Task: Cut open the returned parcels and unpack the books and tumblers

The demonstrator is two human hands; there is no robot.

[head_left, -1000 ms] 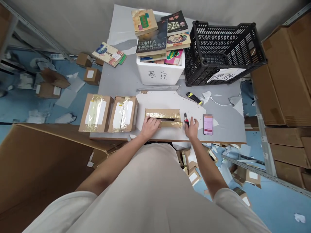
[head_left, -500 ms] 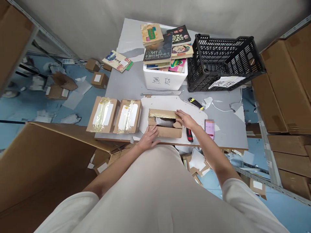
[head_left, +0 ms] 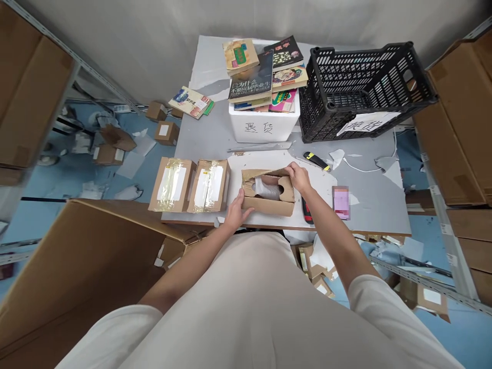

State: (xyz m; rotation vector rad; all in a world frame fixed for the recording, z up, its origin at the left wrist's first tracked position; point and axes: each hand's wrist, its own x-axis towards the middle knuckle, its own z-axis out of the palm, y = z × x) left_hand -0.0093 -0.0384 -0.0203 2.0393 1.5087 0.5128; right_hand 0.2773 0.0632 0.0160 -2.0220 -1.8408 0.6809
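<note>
On the grey table point(head_left: 378, 205), near its front edge, sits an opened carton point(head_left: 268, 207).
Two taped boxes point(head_left: 171, 184) stand side by side; the left hand point(head_left: 235, 212), thumb spread wide from its fingers, touches the carton's left end; a pale wrapped item point(head_left: 267, 189) lies inside; the right hand point(head_left: 300, 177) grips the raised far flap point(head_left: 258, 173) near its right end; then come a red-and-black cutter point(head_left: 307, 211) and a phone point(head_left: 341, 204).

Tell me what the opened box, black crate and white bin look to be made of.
Opened box: matte brown cardboard, by its folded flaps.
Black crate: probably moulded plastic with a dull sheen, judging by its slotted lattice walls.
White bin: smooth-looking; perhaps foam or hard plastic, its plain front leaving that open.
</note>
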